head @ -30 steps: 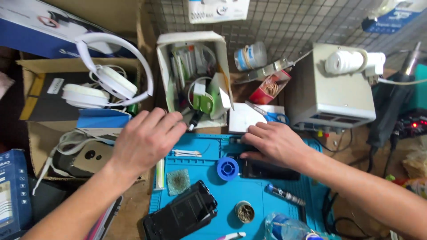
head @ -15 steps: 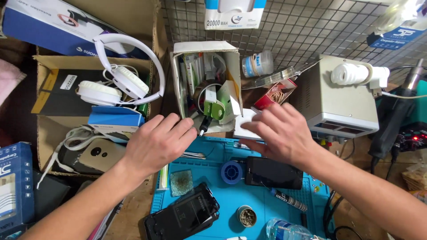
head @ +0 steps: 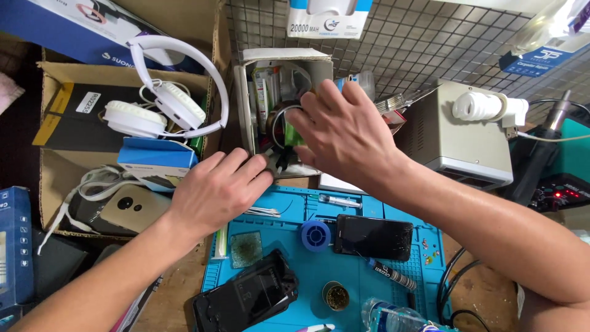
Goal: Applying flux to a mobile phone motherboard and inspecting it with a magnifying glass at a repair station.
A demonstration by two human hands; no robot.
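My right hand (head: 344, 132) reaches with spread fingers into a small open white box (head: 246, 104) packed with tools, tubes and a roll of tape; whether it grips anything I cannot tell. My left hand (head: 215, 190) rests at the box's lower left corner, fingers bent against it. On the blue work mat (head: 295, 252) below lie a cracked black phone (head: 373, 237), a second black phone (head: 246, 298), a blue spool (head: 316, 235) and a small round tin (head: 336, 296).
White headphones (head: 169, 101) lie on a cardboard box (head: 61, 166) at left, with a gold phone (head: 126, 209) beneath. A grey power unit (head: 458, 144) with a white bulb (head: 482, 106) stands at right. A wire grid (head: 430, 43) backs the bench.
My right hand rose from the cracked phone on the mat and moved up and left into the white box. My left hand shifted slightly toward the box's corner.
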